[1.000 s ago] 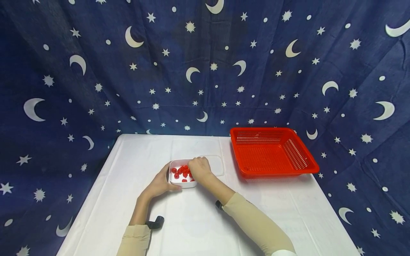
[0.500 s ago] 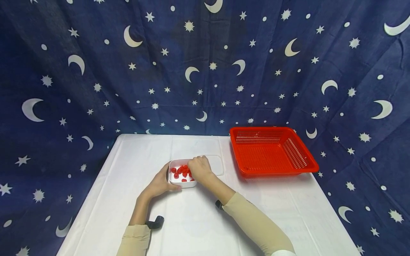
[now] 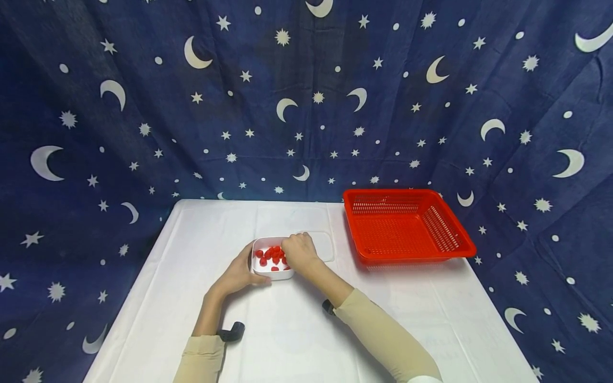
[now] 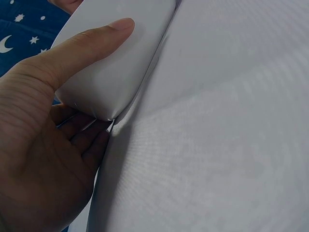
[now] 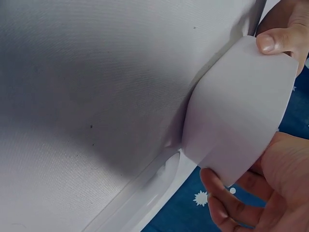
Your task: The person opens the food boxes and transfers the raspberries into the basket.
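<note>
A white rectangular container [image 3: 274, 276] with several red raspberries [image 3: 263, 261] inside stands on the white-covered table. My left hand [image 3: 238, 273] holds its left end, with the thumb along the front wall and the fingers around the far side. In the left wrist view, the thumb [image 4: 89, 48] lies on the container's smooth wall [image 4: 116, 72]. At the other end, my right hand [image 3: 299, 252] grips the right wall from above. Its curled fingers [image 5: 212, 181] touch the outside of the container [image 5: 241, 96] in the right wrist view; the right thumb is hidden.
A clear, flat lid [image 3: 323, 247] lies just behind and right of my right hand. Farther right, a red perforated basket [image 3: 366, 259] stands near the table's edge. A dark blue curtain [image 3: 306, 133] with moons and stars hangs behind the table [image 3: 287, 330].
</note>
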The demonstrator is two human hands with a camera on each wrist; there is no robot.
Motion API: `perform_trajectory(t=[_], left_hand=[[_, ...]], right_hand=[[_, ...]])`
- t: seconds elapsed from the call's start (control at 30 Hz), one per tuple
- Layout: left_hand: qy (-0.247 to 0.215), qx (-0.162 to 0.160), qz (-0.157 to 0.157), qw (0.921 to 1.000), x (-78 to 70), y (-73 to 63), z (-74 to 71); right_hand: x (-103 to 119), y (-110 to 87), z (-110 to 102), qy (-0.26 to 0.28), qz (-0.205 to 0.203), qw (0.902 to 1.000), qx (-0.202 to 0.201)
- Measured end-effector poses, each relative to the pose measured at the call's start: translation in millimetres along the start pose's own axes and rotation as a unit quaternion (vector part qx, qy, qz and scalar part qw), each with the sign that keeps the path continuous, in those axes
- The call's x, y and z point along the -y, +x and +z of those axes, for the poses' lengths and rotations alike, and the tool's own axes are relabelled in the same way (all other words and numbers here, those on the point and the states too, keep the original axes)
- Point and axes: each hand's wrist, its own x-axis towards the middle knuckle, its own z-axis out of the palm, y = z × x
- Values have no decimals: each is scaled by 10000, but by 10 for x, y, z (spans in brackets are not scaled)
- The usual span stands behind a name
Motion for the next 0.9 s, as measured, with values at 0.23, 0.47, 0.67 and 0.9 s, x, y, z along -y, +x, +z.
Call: perform_trajectory(t=[0.23,0.47,0.67,0.9], left_hand=[[-25,17,-37,10000,5,0,3],[-80,40,39,10000,3,-1,-8],[-133,75,183,9997,7,12,-2],[-55,36,155,9999,16,9,1]], right_hand=[[-32,-36,-55,125,70,9999,-79],[-97,-66,-145,379,173,9984,-381],[-184,-125,-275,800,186,9926,-895],[-369,-248,-542,1400,410,9780,-1490]])
